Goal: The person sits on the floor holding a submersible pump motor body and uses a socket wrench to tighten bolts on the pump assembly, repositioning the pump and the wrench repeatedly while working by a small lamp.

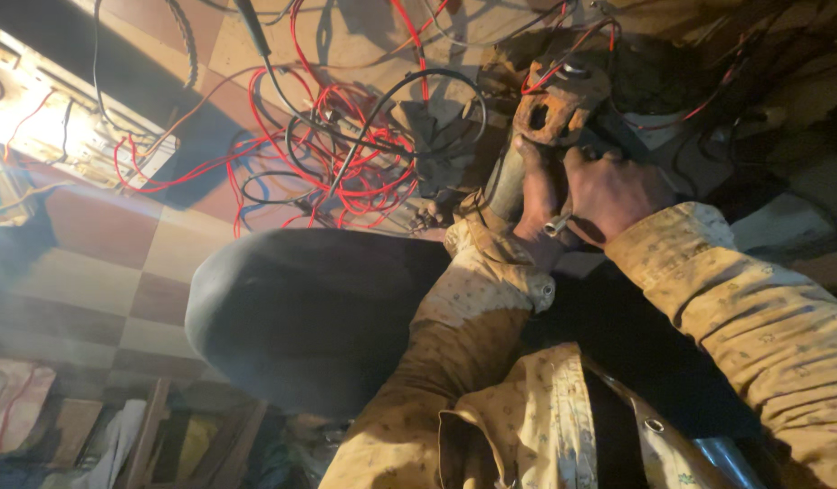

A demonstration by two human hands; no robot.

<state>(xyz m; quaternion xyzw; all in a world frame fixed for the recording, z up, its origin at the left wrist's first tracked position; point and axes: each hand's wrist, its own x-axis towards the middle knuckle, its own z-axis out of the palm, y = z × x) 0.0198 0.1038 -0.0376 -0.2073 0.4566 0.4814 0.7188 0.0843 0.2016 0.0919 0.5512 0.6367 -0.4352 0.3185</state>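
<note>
Gripping a small metal socket tool (557,224), the right hand (613,195) curls shut; the left hand (536,195) seemingly wraps the dark shaft (507,177) below a rusty part (554,104).

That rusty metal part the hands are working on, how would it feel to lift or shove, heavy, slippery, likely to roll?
The rusty metal part looks thick and solid, so probably stiff and heavy for its size. Its rough, corroded surface should grip rather than slip, though both the left hand and the right hand look grimy. Its lumpy, irregular shape seems unlikely to roll.
</note>
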